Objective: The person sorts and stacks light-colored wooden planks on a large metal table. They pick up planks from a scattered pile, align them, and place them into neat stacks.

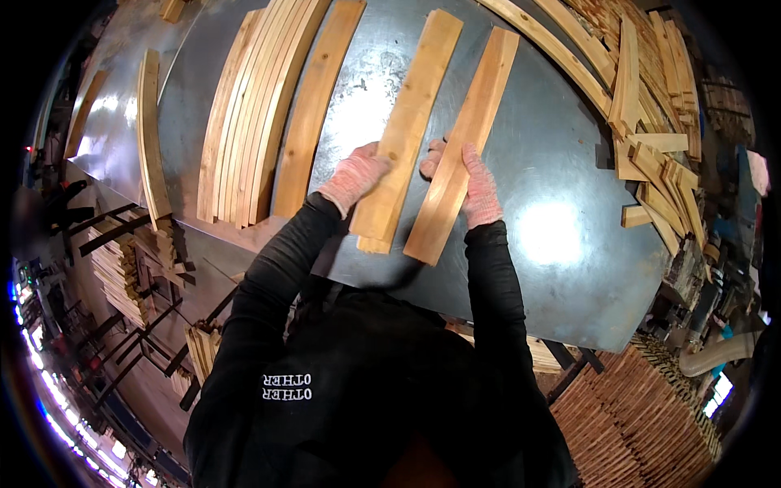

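Both my hands wear pinkish knit gloves. My right hand [482, 189] is wrapped round a narrow wooden board [465, 146], thumb along its right edge and fingertips showing at its left. The board slants away from me over the metal table. My left hand [358, 176] is closed at the left edge of another wooden board [411, 122]; some of its fingers are hidden. Under that board's near end, the end of a second board [374, 244] peeks out. Left of these lies a single board [317, 110], beside a row of several boards [256, 114] set close together.
The grey metal table [561, 187] carries a heap of loose offcuts [663, 183] and long strips [561, 49] at the right. A lone board [150, 138] overhangs its left edge. Stacked wood [634, 411] stands below right, and more stacks [118, 276] sit on racks below left.
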A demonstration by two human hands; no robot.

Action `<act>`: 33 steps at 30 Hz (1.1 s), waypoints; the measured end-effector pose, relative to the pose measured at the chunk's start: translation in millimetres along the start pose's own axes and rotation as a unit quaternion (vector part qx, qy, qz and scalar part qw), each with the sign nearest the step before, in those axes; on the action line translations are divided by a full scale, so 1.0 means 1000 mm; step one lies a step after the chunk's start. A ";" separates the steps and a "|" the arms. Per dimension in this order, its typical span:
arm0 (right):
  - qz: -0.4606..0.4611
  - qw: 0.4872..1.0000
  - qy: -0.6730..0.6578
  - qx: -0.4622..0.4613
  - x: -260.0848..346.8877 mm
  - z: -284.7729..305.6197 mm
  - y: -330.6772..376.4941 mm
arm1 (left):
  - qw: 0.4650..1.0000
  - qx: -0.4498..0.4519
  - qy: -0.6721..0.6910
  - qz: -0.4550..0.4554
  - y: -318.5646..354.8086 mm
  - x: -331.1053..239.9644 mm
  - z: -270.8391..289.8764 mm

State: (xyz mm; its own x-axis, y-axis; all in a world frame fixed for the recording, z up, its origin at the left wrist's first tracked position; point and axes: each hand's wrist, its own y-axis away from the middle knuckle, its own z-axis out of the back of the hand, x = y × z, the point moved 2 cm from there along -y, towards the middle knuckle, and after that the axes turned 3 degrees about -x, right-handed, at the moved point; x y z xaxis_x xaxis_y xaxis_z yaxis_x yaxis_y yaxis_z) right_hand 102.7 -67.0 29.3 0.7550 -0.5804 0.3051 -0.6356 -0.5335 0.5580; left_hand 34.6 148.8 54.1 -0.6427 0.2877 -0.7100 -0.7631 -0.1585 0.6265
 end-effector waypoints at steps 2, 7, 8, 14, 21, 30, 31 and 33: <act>-0.033 0.998 -0.041 0.021 0.007 0.005 -0.008 | 0.995 -0.021 0.098 0.014 -0.007 0.030 -0.003; 0.065 0.793 0.586 -0.155 -0.013 -0.040 0.004 | 0.988 -0.121 -0.034 -0.089 0.061 -0.032 -0.032; 0.168 0.803 0.551 -0.151 -0.041 -0.015 -0.006 | 0.988 -0.088 -0.073 -0.099 0.063 -0.031 -0.041; 0.068 0.892 0.411 -0.174 -0.021 0.014 0.001 | 0.840 -0.397 -0.353 -0.109 0.053 0.012 0.042; 0.093 0.853 0.501 -0.114 -0.068 -0.074 -0.020 | 0.828 -0.333 -0.448 0.040 0.031 0.066 0.075; 0.114 0.680 0.715 -0.111 -0.167 -0.166 -0.089 | 0.804 -0.551 -0.184 -0.131 0.111 0.062 0.205; 0.072 0.700 0.705 -0.083 -0.163 -0.173 -0.087 | 0.764 -0.585 -0.267 -0.055 0.110 0.082 0.240; 0.032 0.718 0.694 -0.041 -0.153 -0.171 -0.086 | 0.840 -0.469 -0.256 0.099 0.090 0.146 0.287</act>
State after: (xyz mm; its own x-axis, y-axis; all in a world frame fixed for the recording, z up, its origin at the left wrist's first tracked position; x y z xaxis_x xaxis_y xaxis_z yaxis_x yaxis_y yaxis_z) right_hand 69.7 172.6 66.8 0.1942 0.6019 0.7746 -0.7073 -0.4613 0.5357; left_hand -108.9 447.1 99.0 -0.8331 0.4979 -0.2409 -0.5168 -0.8559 0.0181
